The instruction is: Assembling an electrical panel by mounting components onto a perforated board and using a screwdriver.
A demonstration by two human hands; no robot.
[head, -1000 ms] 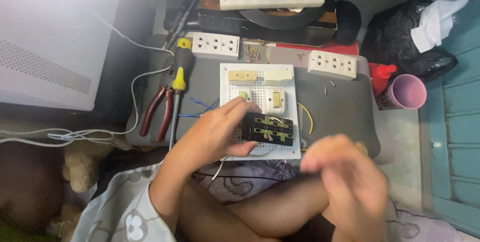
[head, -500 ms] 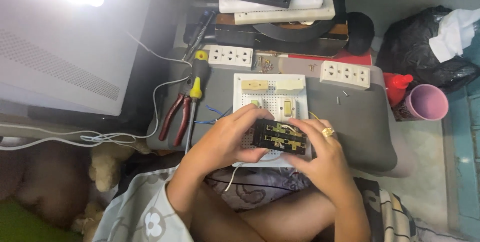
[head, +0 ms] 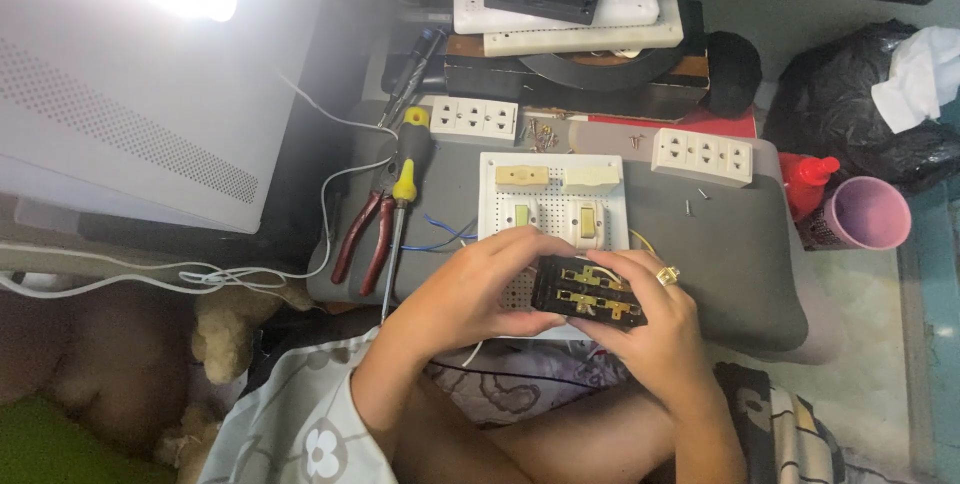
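Two bare hands are now closed together on one small black electrical module [head: 588, 291] with brass contacts, held just above the near edge of a white perforated board [head: 553, 206]. Half a second ago the same pairing was seen; a second ago the right hand [head: 655, 339] was away from the part, blurred in mid-air, while only the left hand [head: 480, 289] was on it. The work is therefore judged to have passed from one-handed steadying to a two-handed hold.

The left grip is wrapped around the module's left end, fingers curled over its top. The right grip is held under and behind its right end, with a gold ring [head: 668, 275] showing on one finger. Both grips are narrow and filled by the module.

The board is laid on a grey cushion-like pad [head: 720, 254], with two cream blocks and two small switches mounted on it. Red-handled pliers [head: 362, 236] and a yellow-handled screwdriver [head: 398, 214] are lying to the left, well apart from the hands. Two white socket strips [head: 472, 118] are resting beyond the board, and a pink cup [head: 866, 214] is standing far right.
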